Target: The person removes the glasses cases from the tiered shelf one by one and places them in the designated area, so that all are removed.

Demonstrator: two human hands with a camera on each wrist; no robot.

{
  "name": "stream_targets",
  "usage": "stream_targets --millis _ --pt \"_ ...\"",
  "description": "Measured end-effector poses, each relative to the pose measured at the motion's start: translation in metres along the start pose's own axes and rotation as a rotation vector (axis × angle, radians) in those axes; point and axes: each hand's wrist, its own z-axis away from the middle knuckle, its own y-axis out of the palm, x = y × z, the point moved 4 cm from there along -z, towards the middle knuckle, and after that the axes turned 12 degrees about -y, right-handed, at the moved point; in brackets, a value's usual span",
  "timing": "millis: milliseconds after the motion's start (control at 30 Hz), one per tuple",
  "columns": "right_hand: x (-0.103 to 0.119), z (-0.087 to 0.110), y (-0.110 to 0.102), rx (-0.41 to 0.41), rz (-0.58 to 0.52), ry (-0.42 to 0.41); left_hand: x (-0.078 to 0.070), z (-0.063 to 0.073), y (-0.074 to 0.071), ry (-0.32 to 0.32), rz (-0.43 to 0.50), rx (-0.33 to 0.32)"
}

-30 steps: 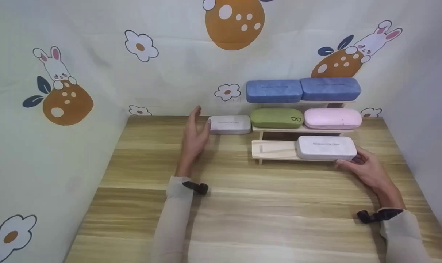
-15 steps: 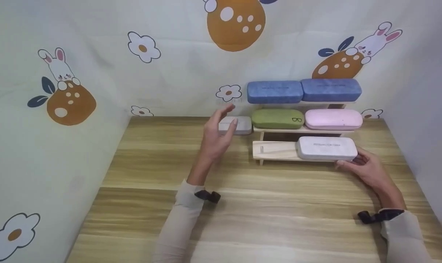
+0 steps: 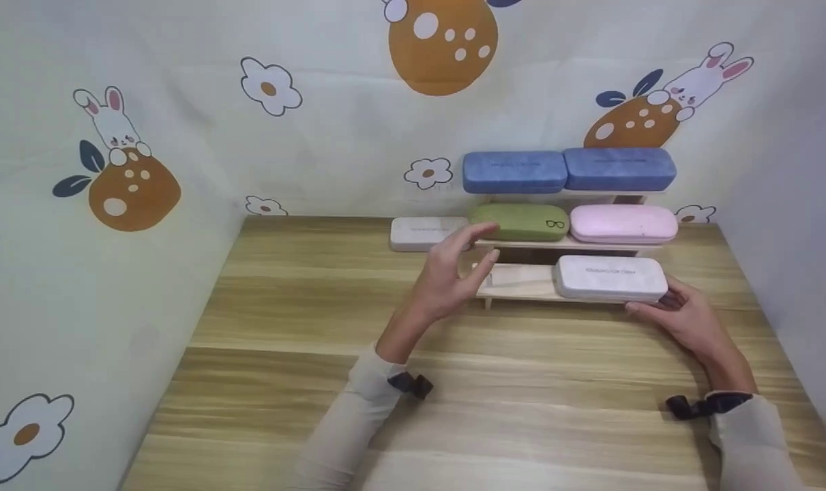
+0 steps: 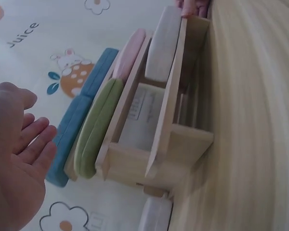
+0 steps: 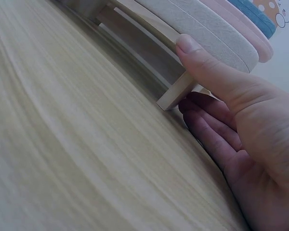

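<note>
A tiered wooden display rack (image 3: 522,281) stands on the table and holds glasses cases. Its top tier bears two blue cases (image 3: 515,172); a green case (image 3: 522,221) and a pink case (image 3: 623,224) sit on the middle one. At the right of the lowest tier lies a white case (image 3: 610,276). My right hand (image 3: 692,324) grips that tier's right end, thumb along the front edge by the white case, fingers bent behind the leg. My left hand (image 3: 447,276) is raised with spread, relaxed fingers before the rack's left end, holding nothing, as the left wrist view shows.
A grey-white case (image 3: 419,233) lies on the wood-grain table (image 3: 283,382), left of the rack and partly behind my left hand. A pale patterned cloth wall (image 3: 344,136) rises right behind the rack, with side walls at left and right.
My left hand has moved right, away from the left end of the grey-white case, to the rack's left end. The right hand keeps its place at the rack.
</note>
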Motion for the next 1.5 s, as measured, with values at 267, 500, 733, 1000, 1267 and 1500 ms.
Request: stream_targets --millis 267,500,733,1000,1267,1500 --pt "0.0 0.001 -0.001 0.007 0.042 0.02 -0.006 0.006 0.044 0.01 -0.072 0.171" --pt "0.0 0.0 -0.001 0.021 0.043 0.016 0.001 0.01 0.069 -0.113 -0.151 0.301" --pt "0.001 0.001 -0.001 0.025 0.057 0.015 0.007 0.01 0.086 -0.192 -0.204 0.361" --pt "0.003 0.003 -0.001 0.03 0.086 0.019 0.011 0.004 0.103 -0.238 -0.273 0.384" --pt "0.003 0.001 0.0 0.025 0.09 0.018 0.013 -0.002 0.119 -0.287 -0.3 0.386" --pt "0.003 0.001 0.0 0.02 0.091 0.001 0.011 -0.008 0.132 -0.318 -0.298 0.366"
